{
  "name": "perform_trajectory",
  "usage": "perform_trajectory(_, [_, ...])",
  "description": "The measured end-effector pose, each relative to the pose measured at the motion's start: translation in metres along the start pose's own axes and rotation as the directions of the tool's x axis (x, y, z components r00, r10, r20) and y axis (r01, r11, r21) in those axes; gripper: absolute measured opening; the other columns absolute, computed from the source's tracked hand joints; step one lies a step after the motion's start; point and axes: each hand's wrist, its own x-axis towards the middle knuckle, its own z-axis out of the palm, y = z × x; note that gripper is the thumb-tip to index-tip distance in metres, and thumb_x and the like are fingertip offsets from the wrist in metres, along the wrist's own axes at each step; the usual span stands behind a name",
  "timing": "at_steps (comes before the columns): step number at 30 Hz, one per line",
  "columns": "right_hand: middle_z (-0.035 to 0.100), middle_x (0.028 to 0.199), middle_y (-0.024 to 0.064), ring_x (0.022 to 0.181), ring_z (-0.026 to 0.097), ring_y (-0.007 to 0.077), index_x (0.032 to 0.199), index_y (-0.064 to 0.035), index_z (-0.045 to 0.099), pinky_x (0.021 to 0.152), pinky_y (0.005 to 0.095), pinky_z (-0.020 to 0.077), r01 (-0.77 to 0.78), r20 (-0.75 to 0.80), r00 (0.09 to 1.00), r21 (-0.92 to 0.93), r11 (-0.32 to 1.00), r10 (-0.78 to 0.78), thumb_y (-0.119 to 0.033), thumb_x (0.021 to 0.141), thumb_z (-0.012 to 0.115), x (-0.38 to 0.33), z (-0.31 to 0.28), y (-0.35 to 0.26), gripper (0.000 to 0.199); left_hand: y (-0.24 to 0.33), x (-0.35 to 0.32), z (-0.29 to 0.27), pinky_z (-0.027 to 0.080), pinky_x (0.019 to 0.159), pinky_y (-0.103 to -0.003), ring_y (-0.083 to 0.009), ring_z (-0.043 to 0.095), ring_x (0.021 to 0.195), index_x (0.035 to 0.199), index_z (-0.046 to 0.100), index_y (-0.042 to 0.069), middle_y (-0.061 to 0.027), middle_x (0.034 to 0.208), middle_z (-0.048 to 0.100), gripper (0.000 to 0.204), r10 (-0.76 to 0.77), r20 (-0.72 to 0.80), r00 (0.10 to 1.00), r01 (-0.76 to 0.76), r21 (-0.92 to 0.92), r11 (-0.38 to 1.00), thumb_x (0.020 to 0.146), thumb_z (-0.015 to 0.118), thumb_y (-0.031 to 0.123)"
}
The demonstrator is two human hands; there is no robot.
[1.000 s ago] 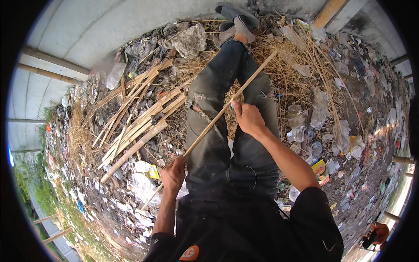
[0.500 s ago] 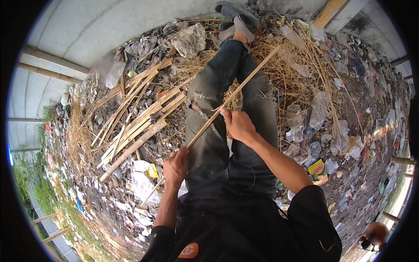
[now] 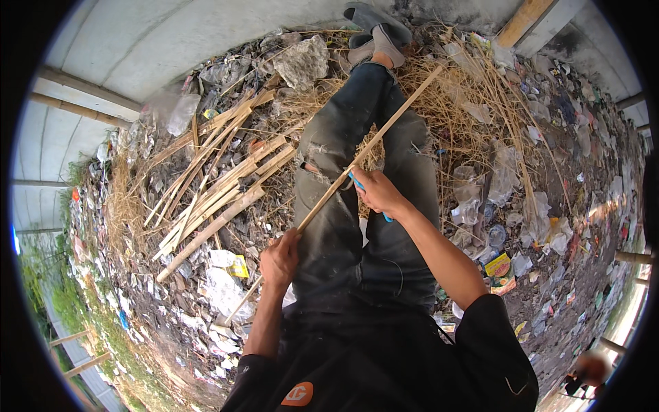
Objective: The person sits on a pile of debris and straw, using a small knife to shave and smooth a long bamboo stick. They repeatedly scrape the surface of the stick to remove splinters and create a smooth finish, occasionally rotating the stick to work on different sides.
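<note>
Littered ground under a pale wall, strewn with straw, split bamboo slats [image 3: 213,192] and plastic scraps

Across the lap in dark trousers [image 3: 357,226], a long thin pale bamboo strip [image 3: 364,154]; left hand [image 3: 280,259] closed round its lower end, right hand [image 3: 374,192] clenched on a blue-handled tool [image 3: 357,184] against its middle; probably light, stiff yet springy, splintery, best gripped near each end

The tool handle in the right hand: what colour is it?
Blue; the tool handle in the right hand shows best in the head view.
</note>
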Motion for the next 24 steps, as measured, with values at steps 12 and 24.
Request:
perform_trajectory(12, [0.047, 0.053, 0.0094, 0.051, 0.049, 0.0216, 0.069, -0.0007, 0.053, 0.052, 0.0427, 0.0399, -0.107, 0.117, 0.989, 0.135, 0.985, 0.091, -0.059, 0.107, 0.046, -0.006, 0.004, -0.001, 0.070, -0.001, 0.002, -0.004, 0.057, 0.060, -0.047, -0.0383, 0.072, 0.070, 0.112, 0.072, 0.016, -0.0141, 0.088, 0.075, 0.016, 0.010, 0.027, 1.000, -0.009, -0.010, 1.000, 0.098, 0.069, 0.023])
perform_trajectory(24, [0.039, 0.050, 0.0045, 0.046, 0.042, 0.0160, 0.064, -0.0060, 0.049, 0.048, 0.0396, 0.0360, 0.067, -0.061, 0.996, -0.025, 0.997, -0.068, -0.056, 0.110, 0.042, -0.015, 0.026, -0.001, 0.068, 0.001, 0.000, -0.001, 0.056, 0.059, -0.047, -0.0387, 0.072, 0.070, 0.113, 0.072, 0.017, -0.0138, 0.087, 0.075, 0.017, -0.002, 0.016, 1.000, 0.002, -0.015, 1.000, 0.098, 0.069, 0.024])
